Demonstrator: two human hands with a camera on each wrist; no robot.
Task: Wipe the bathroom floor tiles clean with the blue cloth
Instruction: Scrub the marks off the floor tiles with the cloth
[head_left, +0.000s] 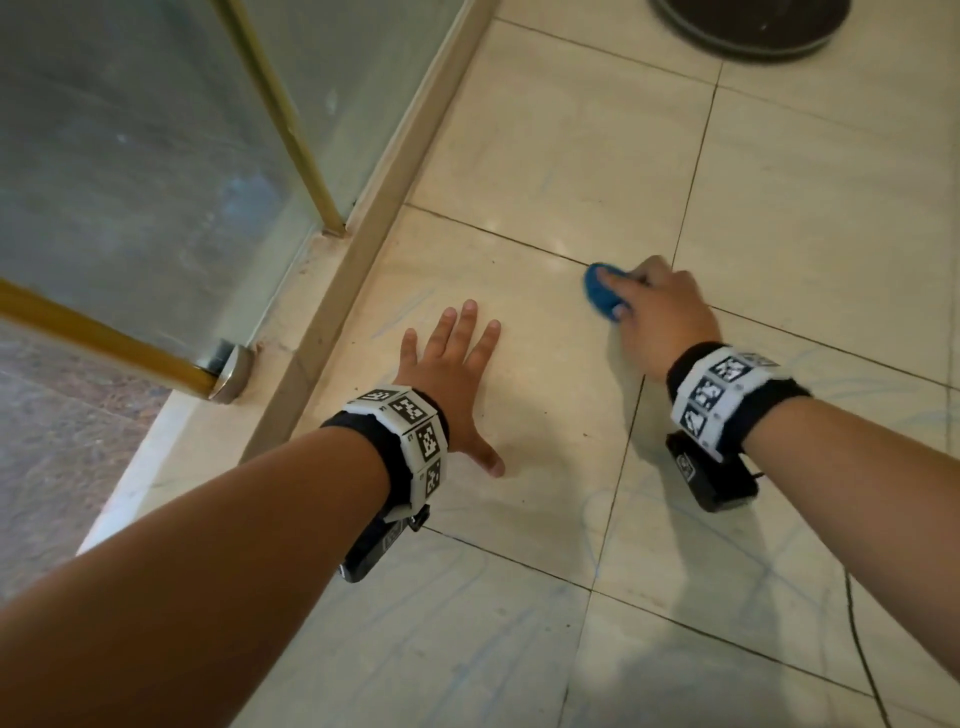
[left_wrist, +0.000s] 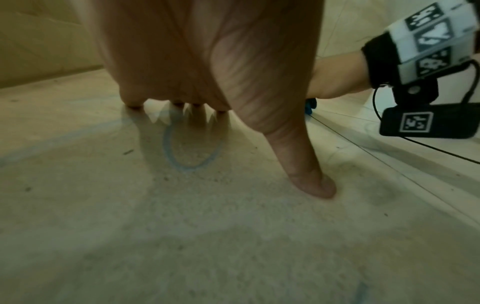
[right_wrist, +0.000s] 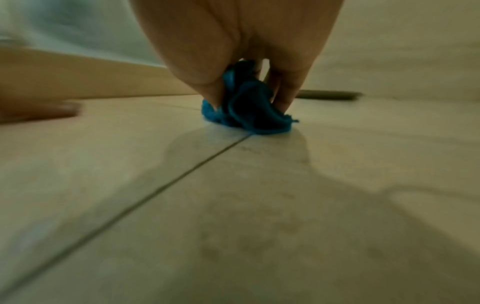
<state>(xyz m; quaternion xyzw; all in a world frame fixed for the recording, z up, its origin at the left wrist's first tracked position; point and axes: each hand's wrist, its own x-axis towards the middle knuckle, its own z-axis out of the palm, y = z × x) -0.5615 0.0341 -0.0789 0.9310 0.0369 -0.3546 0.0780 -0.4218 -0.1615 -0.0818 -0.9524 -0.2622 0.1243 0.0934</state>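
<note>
My right hand (head_left: 660, 306) grips a bunched blue cloth (head_left: 600, 293) and presses it on the beige floor tiles (head_left: 545, 156), right by a grout line. In the right wrist view the cloth (right_wrist: 246, 109) is squeezed between thumb and fingers and touches the floor. My left hand (head_left: 457, 364) lies flat on the tile to the left of the cloth, fingers spread and straight, holding nothing. In the left wrist view the fingertips (left_wrist: 197, 107) and thumb (left_wrist: 311, 185) rest on a dusty tile with a blue scribbled ring (left_wrist: 192, 144).
A glass shower screen (head_left: 156, 171) with gold frame stands on a raised stone kerb (head_left: 332, 291) at the left. A dark round base (head_left: 748, 31) sits at the top right. Faint blue scribbles (head_left: 753, 545) mark the near tiles. A thin black cable (head_left: 862, 654) trails at lower right.
</note>
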